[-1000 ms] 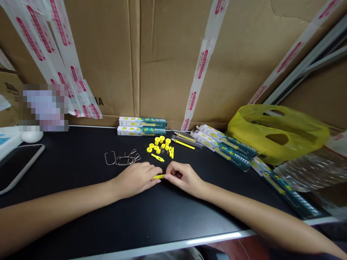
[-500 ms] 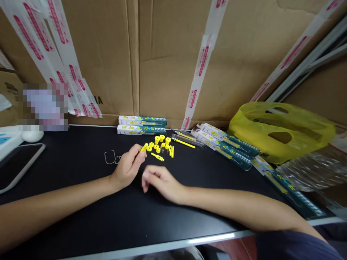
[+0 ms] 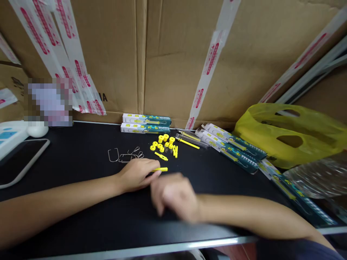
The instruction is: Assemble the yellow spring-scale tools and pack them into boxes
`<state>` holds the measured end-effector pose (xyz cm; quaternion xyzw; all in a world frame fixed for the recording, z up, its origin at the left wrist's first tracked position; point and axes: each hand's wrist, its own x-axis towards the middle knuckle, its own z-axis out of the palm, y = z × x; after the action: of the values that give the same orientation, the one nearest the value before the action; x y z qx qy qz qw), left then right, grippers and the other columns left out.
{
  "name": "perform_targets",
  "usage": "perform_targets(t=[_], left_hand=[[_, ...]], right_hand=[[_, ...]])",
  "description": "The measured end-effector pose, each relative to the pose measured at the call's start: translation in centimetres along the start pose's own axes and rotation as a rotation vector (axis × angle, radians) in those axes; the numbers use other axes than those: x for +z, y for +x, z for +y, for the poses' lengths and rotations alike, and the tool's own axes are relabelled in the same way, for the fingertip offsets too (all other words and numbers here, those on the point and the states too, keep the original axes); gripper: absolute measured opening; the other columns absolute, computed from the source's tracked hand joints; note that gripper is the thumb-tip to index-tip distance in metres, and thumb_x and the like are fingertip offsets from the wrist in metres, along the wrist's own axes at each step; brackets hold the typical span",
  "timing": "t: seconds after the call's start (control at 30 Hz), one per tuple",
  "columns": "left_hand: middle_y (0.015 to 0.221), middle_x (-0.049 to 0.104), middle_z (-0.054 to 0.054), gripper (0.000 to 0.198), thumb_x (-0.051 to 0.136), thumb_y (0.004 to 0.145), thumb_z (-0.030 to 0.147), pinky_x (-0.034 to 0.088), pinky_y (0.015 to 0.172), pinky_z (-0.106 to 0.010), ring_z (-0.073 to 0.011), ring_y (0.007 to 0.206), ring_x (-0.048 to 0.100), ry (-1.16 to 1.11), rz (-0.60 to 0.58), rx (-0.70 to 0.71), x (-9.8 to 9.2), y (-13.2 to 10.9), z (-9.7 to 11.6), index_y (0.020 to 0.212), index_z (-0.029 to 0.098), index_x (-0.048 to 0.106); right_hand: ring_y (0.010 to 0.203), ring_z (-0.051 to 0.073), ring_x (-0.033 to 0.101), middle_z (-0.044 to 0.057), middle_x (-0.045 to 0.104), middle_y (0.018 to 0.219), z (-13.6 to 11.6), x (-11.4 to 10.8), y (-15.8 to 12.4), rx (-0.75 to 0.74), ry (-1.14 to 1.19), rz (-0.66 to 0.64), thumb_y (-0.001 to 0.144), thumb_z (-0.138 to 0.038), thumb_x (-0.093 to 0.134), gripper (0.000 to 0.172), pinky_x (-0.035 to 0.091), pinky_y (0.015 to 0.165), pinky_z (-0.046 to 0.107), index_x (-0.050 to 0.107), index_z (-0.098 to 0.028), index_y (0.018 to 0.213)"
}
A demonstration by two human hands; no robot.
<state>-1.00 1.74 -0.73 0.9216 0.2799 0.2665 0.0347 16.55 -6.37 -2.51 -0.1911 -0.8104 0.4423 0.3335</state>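
My left hand is closed around a slim yellow plastic rod, whose tip sticks out to the right. Close beside it is my right hand, its fingers curled and smeared by motion; whether anything is in them I cannot tell. Beyond the hands lie several small yellow plastic caps, with tiny springs among them. A flat yellow piece with a slot lies nearest the rod. Bent metal wire hooks rest behind my left hand, which partly hides them.
Two printed boxes stand at the back, with more boxes to the right. Yellow scale tubes lie between them. A yellow plastic bag and clear plastic packaging are at right, a phone at left.
My left hand has lowered and turned, so the yellow rod now points right instead of up. My right hand has shifted slightly right and toward me. The view has tilted a little.
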Motion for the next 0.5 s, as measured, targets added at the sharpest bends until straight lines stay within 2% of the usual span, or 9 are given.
perform_targets(t=[0.07,0.1,0.17,0.23,0.33,0.4,0.5], left_hand=[[0.067,0.061,0.001,0.02,0.042,0.091,0.025,0.039,0.055,-0.024,-0.0133,0.059,0.058,0.026,-0.004,-0.05,0.1,0.0,-0.1,0.074,0.02,0.052],[0.066,0.061,0.002,0.021,0.043,0.091,0.025,0.038,0.055,-0.025,-0.0134,0.058,0.057,0.048,-0.005,-0.065,0.2,-0.1,-0.1,0.073,0.02,0.052],[0.063,0.058,0.003,0.023,0.043,0.092,0.025,0.037,0.054,-0.025,-0.0132,0.057,0.056,0.087,-0.003,-0.07,0.3,-0.1,-0.1,0.07,0.02,0.049],[0.063,0.056,0.003,0.023,0.043,0.092,0.025,0.036,0.054,-0.025,-0.0128,0.057,0.056,0.097,-0.003,-0.052,0.4,-0.1,-0.1,0.069,0.02,0.048],[0.064,0.056,0.003,0.023,0.043,0.092,0.024,0.036,0.055,-0.026,-0.0128,0.058,0.056,0.091,-0.001,-0.037,0.4,-0.1,-0.1,0.07,0.02,0.048],[0.064,0.055,0.003,0.023,0.043,0.092,0.024,0.036,0.055,-0.026,-0.013,0.059,0.055,0.077,-0.008,-0.036,0.4,-0.1,-0.1,0.07,0.02,0.048],[0.062,0.053,0.004,0.024,0.043,0.092,0.024,0.036,0.056,-0.025,-0.0125,0.058,0.054,0.042,-0.022,-0.05,0.3,0.0,-0.1,0.069,0.019,0.048]], right_hand=[[0.063,0.015,0.054,0.003,0.057,0.066,0.9,-7.0,5.8,-0.066,-0.26,0.257,0.099,-0.032,0.032,0.042,0.047,0.067,0.031,0.058,-0.019,0.069],[0.063,0.015,0.052,0.002,0.056,0.067,1.5,-9.6,7.9,-0.095,-0.439,0.312,0.098,-0.03,0.036,0.036,0.046,0.066,0.031,0.059,-0.018,0.072],[0.076,0.018,0.055,0.004,0.06,0.08,2.7,-12.7,10.6,-0.129,-0.812,0.205,0.091,-0.023,0.05,0.015,0.045,0.072,0.032,0.064,-0.018,0.09],[0.089,0.021,0.055,0.008,0.06,0.093,3.7,-13.4,11.6,-0.111,-1.042,0.031,0.087,-0.015,0.053,0.022,0.045,0.075,0.033,0.065,-0.018,0.105],[0.093,0.022,0.053,0.01,0.059,0.099,4.7,-12.5,12.0,-0.135,-1.189,-0.2,0.085,-0.015,0.058,0.029,0.045,0.077,0.033,0.066,-0.018,0.112],[0.092,0.023,0.052,0.01,0.059,0.1,4.9,-11.9,12.4,-0.138,-1.24,-0.281,0.083,-0.016,0.062,0.028,0.045,0.077,0.033,0.068,-0.018,0.11],[0.09,0.023,0.051,0.011,0.061,0.099,4.9,-11.6,13.1,-0.117,-1.289,-0.332,0.083,-0.013,0.06,0.026,0.043,0.076,0.033,0.069,-0.017,0.108]])
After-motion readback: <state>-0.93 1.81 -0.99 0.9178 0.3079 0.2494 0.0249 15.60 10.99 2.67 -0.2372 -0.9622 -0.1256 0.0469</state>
